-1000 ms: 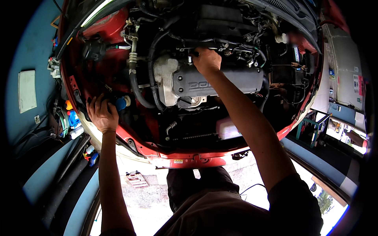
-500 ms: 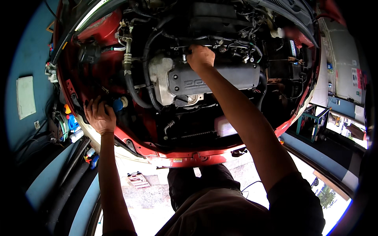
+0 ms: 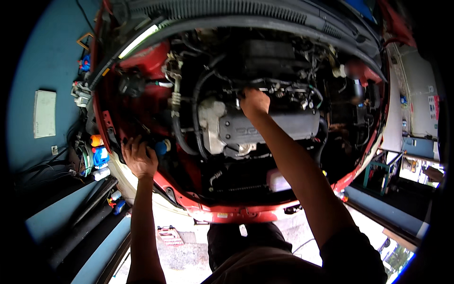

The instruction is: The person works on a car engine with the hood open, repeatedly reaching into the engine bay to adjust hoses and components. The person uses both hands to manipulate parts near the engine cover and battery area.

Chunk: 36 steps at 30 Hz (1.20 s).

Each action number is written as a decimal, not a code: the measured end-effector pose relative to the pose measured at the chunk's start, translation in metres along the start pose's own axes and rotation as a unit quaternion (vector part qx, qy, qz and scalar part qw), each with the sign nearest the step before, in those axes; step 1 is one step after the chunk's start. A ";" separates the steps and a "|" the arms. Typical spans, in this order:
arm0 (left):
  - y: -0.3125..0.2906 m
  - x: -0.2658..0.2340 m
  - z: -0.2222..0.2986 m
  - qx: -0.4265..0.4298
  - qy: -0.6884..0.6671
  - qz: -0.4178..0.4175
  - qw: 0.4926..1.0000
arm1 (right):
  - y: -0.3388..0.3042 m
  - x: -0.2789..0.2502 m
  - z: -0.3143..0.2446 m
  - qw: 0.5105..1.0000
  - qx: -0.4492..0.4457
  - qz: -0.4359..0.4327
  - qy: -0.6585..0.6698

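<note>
My right hand [image 3: 256, 102] is closed at the back edge of the grey engine cover [image 3: 269, 126]. Its fingers wrap around something I cannot make out; a small shiny metal piece [image 3: 238, 102] shows just left of the fist. Behind the knuckles run the hoses and metal fittings of the engine. My left hand [image 3: 140, 158] lies on the red front corner of the engine bay, fingers spread and holding nothing. Just right of its fingertips sits a blue cap [image 3: 161, 148].
A black corrugated hose [image 3: 197, 102] runs left of the engine cover. Across the front spans the red body rail [image 3: 227, 214]. On the floor lies an open tool case [image 3: 170, 235]. Bottles [image 3: 100, 156] stand at the left wall, a green metal stand [image 3: 377, 175] at the right.
The whole view has shifted, so the engine bay now sits lower and further right, with more of the cowl showing. Both hands keep the same places on the car.
</note>
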<state>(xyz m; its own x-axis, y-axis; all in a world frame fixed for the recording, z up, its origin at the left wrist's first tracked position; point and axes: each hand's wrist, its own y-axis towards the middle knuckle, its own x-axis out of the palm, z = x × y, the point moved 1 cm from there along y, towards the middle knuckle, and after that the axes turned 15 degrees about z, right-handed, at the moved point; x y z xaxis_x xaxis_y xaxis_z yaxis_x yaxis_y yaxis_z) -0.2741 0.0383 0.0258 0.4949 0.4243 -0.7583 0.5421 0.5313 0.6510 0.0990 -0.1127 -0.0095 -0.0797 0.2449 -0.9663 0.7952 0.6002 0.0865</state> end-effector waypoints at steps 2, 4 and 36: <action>-0.001 0.003 0.000 -0.016 -0.018 -0.005 1.000 | -0.001 0.005 0.006 0.999 0.007 0.030 0.022; 0.002 0.004 0.004 -0.025 -0.026 -0.001 0.999 | -0.001 0.001 0.010 0.999 0.022 0.022 0.014; -0.007 0.007 -0.008 -0.036 -0.016 0.000 0.999 | 0.313 -0.135 -0.254 0.994 -0.100 0.040 -0.006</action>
<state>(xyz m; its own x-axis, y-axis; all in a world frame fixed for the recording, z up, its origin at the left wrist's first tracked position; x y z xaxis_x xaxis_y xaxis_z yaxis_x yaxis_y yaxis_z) -0.2800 0.0431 0.0161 0.5173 0.4012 -0.7559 0.4925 0.5828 0.6464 0.2063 0.2356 0.2098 -0.0121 0.2893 -0.9572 0.6628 0.7190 0.2089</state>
